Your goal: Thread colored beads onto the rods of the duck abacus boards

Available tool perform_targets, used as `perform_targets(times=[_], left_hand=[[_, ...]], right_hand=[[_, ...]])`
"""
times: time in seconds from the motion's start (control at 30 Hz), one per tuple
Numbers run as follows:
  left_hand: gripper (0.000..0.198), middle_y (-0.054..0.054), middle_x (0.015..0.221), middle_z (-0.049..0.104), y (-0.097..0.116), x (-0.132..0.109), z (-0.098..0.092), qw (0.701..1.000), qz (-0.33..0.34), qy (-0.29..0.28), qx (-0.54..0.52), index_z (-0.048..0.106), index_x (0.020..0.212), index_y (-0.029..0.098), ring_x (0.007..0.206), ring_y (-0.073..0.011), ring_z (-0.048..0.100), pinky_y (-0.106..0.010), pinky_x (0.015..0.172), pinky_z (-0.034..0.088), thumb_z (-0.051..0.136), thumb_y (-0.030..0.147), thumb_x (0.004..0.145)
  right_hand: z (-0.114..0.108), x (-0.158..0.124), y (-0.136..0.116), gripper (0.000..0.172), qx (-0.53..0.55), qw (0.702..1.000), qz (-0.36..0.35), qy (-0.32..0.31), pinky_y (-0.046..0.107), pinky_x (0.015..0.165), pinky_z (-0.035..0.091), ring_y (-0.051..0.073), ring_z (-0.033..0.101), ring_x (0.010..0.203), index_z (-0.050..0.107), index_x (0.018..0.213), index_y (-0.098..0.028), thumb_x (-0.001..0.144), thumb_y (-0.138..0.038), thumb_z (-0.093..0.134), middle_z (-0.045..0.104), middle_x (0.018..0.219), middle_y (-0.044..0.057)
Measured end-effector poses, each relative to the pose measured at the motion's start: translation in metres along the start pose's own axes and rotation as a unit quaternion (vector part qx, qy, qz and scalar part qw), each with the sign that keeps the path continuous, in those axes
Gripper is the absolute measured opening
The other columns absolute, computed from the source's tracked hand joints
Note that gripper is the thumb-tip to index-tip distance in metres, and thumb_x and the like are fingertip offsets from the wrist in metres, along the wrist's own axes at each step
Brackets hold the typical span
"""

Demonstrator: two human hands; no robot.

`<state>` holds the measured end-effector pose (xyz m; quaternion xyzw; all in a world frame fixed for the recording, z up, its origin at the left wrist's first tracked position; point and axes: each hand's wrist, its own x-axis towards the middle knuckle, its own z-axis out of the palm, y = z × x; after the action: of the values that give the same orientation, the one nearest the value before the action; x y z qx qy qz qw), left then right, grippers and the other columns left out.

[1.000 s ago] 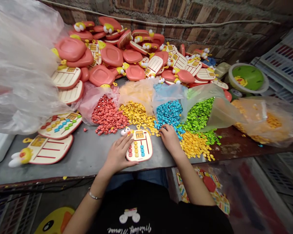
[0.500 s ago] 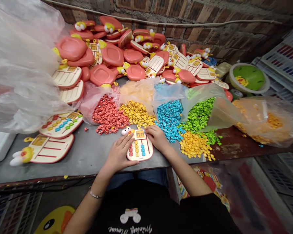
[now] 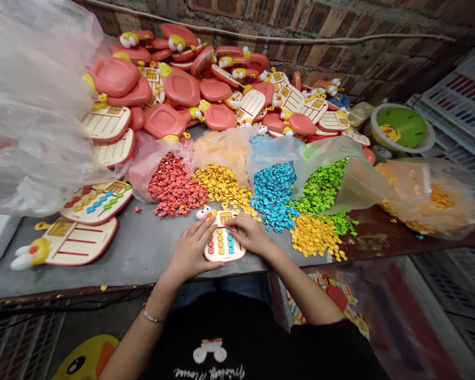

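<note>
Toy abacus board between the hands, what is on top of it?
Red, yellow and blue beads sit in columns on the toy abacus board. The left hand rests on its left edge, the right hand on its upper right; what lies under them is hidden.

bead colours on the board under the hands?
Red, yellow and blue, in columns on the board. Head view.

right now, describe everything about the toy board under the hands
The toy board is cream plastic with a red rim and a white-and-yellow bird head at its upper left. It lies flat, face up, on the grey table, with red, yellow and blue beads in columns. The left hand rests on its left edge; the right hand touches its top.
</note>
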<state>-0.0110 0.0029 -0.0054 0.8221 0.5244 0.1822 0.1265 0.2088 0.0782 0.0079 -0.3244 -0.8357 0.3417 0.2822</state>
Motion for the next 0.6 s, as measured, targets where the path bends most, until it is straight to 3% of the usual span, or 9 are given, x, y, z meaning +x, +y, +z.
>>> perform_targets(times=[0.07, 0.13, 0.23, 0.3, 0.33, 0.43, 0.53, 0.6], left_hand=[[0.094, -0.013, 0.150, 0.041, 0.000, 0.000, 0.000, 1.000, 0.003, 0.001, 0.001, 0.040, 0.143, 0.019, 0.138, -0.0342, 0.036, -0.047, 0.107, 0.035, 0.069, 0.067, 0.068], [0.094, -0.014, 0.150, 0.041, 0.000, 0.001, -0.001, 1.000, 0.007, 0.001, 0.003, 0.040, 0.143, 0.018, 0.138, -0.0342, 0.036, -0.047, 0.106, 0.036, 0.070, 0.066, 0.068], [0.093, -0.014, 0.150, 0.041, 0.001, 0.001, -0.002, 1.000, 0.008, 0.001, 0.003, 0.041, 0.142, 0.018, 0.138, -0.0347, 0.036, -0.047, 0.105, 0.037, 0.069, 0.067, 0.068], [0.093, -0.014, 0.150, 0.042, 0.001, 0.001, -0.003, 1.000, 0.006, 0.002, -0.001, 0.040, 0.142, 0.019, 0.138, -0.0349, 0.036, -0.048, 0.106, 0.037, 0.068, 0.069, 0.068], [0.093, -0.014, 0.150, 0.041, 0.001, 0.001, -0.002, 1.000, 0.006, 0.003, -0.003, 0.040, 0.143, 0.019, 0.138, -0.0349, 0.036, -0.048, 0.106, 0.036, 0.067, 0.069, 0.069], [0.093, -0.014, 0.149, 0.042, 0.001, 0.001, -0.002, 1.000, 0.007, 0.007, -0.005, 0.040, 0.142, 0.019, 0.137, -0.0351, 0.037, -0.047, 0.107, 0.035, 0.067, 0.069, 0.070], [0.092, -0.014, 0.149, 0.043, 0.000, 0.001, -0.001, 1.000, 0.009, 0.008, -0.001, 0.042, 0.141, 0.019, 0.137, -0.0353, 0.037, -0.048, 0.107, 0.035, 0.067, 0.069, 0.069], [0.092, -0.013, 0.149, 0.043, 0.001, 0.001, -0.001, 1.000, 0.010, 0.010, -0.002, 0.042, 0.141, 0.019, 0.137, -0.0353, 0.037, -0.047, 0.106, 0.037, 0.067, 0.069, 0.069]], right_hand=[[-0.010, -0.003, -0.003, 0.017, 0.046, 0.998, -0.001, -0.038, 0.035, 0.081, 0.051, 0.020, 0.065, 0.088, 0.066, 0.103, -0.021, 0.087, -0.026, 0.063, 0.072, 0.092, 0.005], [-0.027, -0.013, -0.001, 0.019, 0.067, 0.997, 0.028, -0.004, 0.033, 0.076, 0.053, 0.019, 0.065, 0.081, 0.067, 0.103, -0.021, 0.087, -0.032, 0.063, 0.071, 0.089, 0.004], [-0.066, -0.038, 0.021, 0.017, -0.031, 0.975, 0.115, 0.187, 0.035, 0.073, 0.052, 0.020, 0.064, 0.080, 0.069, 0.094, -0.021, 0.089, -0.035, 0.059, 0.071, 0.089, 0.006], [-0.098, -0.054, 0.047, 0.019, -0.161, 0.926, 0.163, 0.302, 0.040, 0.080, 0.050, 0.024, 0.063, 0.086, 0.069, 0.093, -0.020, 0.088, -0.033, 0.057, 0.070, 0.092, 0.009], [-0.114, -0.061, 0.062, 0.019, -0.227, 0.901, 0.184, 0.322, 0.044, 0.086, 0.048, 0.026, 0.061, 0.091, 0.069, 0.093, -0.019, 0.086, -0.032, 0.058, 0.069, 0.093, 0.011], [-0.153, -0.071, 0.107, 0.032, -0.339, 0.849, 0.241, 0.325, 0.049, 0.093, 0.043, 0.032, 0.056, 0.103, 0.068, 0.107, -0.014, 0.079, -0.028, 0.059, 0.064, 0.107, 0.017], [-0.171, -0.065, 0.136, 0.034, -0.355, 0.854, 0.260, 0.276, 0.044, 0.089, 0.045, 0.029, 0.058, 0.097, 0.069, 0.106, -0.014, 0.076, -0.022, 0.056, 0.065, 0.102, 0.016], [-0.174, -0.058, 0.142, 0.029, -0.353, 0.861, 0.256, 0.261, 0.042, 0.085, 0.046, 0.028, 0.060, 0.090, 0.071, 0.099, -0.015, 0.076, -0.020, 0.054, 0.068, 0.094, 0.014]])
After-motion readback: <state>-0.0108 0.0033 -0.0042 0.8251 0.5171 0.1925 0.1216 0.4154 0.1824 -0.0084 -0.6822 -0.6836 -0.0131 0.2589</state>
